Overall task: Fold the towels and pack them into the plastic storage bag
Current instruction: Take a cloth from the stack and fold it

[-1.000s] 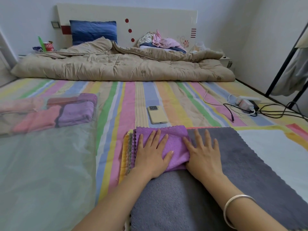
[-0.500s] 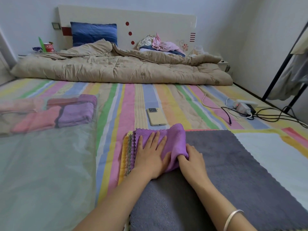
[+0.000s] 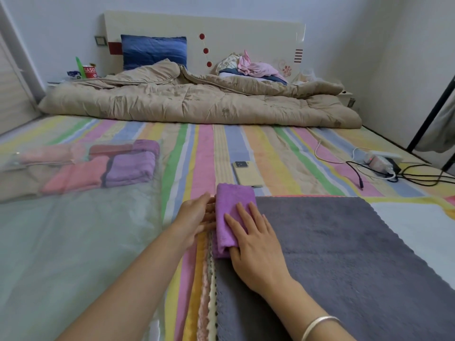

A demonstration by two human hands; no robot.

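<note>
You have soft, even daylight across the whole view, moderately bright, with no hard shadows. The plastic storage bag (image 3: 73, 217) shows faint sheen, no harsh glare. Wide-angle distortion bends the edges and corners. Focus is acceptable centrally, slightly soft towards the periphery.

A striped bedsheet (image 3: 270, 148) in pastel bands covers the mattress. A rumpled beige quilt (image 3: 197, 102) lies across its far end, below a cream headboard (image 3: 221, 28) with red dots. A blue pillow (image 3: 154, 51) leans against the headboard, and a heap of pink clothes (image 3: 256, 67) sits to its right. A yellow phone (image 3: 247, 174) lies face down mid-bed. Right of it, a power strip (image 3: 376, 160) with black cables (image 3: 418, 178)
</note>
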